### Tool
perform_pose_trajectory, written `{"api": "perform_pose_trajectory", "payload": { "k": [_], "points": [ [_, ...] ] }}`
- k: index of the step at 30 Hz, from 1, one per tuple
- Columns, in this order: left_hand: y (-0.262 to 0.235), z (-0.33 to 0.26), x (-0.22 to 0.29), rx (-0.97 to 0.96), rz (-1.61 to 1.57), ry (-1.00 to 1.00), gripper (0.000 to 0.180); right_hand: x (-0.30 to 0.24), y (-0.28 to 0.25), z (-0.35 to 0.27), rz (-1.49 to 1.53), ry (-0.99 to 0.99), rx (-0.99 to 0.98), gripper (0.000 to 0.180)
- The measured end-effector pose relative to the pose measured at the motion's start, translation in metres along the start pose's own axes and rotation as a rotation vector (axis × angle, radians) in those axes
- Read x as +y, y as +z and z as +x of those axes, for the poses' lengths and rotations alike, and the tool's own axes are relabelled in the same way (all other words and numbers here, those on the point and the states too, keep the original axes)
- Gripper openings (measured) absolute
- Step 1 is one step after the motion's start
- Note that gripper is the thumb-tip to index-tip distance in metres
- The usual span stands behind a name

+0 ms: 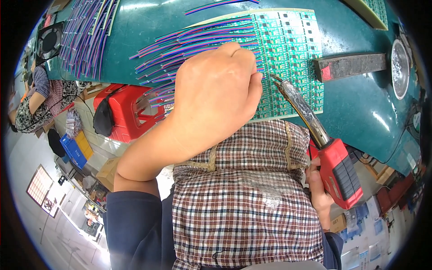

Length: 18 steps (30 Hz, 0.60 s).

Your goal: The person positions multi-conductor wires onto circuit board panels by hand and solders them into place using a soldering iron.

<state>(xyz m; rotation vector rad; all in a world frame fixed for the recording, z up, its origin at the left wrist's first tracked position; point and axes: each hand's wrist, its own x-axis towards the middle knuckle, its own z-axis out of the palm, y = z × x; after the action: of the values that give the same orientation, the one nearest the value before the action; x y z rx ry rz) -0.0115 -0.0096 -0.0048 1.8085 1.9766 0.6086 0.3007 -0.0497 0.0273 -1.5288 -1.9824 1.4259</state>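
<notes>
My left hand [216, 83] is closed over a green circuit-board panel [288, 54], its knuckles up. Its fingertips are hidden, so what they pinch cannot be made out. Thin wires in red, blue and black [180, 45] lie in rows on the panel's left part and stick out past its left edge. My right hand [318, 191], partly hidden, grips a soldering gun [339, 173] with a red body and black ribbed panel. Its long metal barrel points up and left, with the tip over the boards just right of my left hand.
A dark block with a pink patch [351, 66] lies right of the panel, near a round metal dish [399, 69]. More bundled wires [85, 36] and a black fan [48, 42] are at the far left. A red stool [128, 112] stands beside the green table [148, 27]. Another person [42, 96] sits left.
</notes>
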Motion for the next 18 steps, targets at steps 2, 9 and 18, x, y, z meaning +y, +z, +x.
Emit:
{"api": "perform_pose_trajectory", "payload": {
  "k": [2, 9, 18],
  "points": [
    [0.0, 0.001, 0.0, 0.003, 0.005, -0.002, 0.019, 0.003, -0.002, 0.001, -0.06, -0.032, 0.003, 0.012],
    [0.003, 0.0, 0.002, 0.027, 0.037, 0.007, 0.018, 0.005, 0.001, 0.009, -0.043, -0.074, -0.059, 0.01],
    [0.004, -0.001, 0.002, 0.034, 0.031, 0.0, 0.018, 0.004, 0.002, 0.01, 0.026, -0.07, -0.022, 0.005]
  ]
}}
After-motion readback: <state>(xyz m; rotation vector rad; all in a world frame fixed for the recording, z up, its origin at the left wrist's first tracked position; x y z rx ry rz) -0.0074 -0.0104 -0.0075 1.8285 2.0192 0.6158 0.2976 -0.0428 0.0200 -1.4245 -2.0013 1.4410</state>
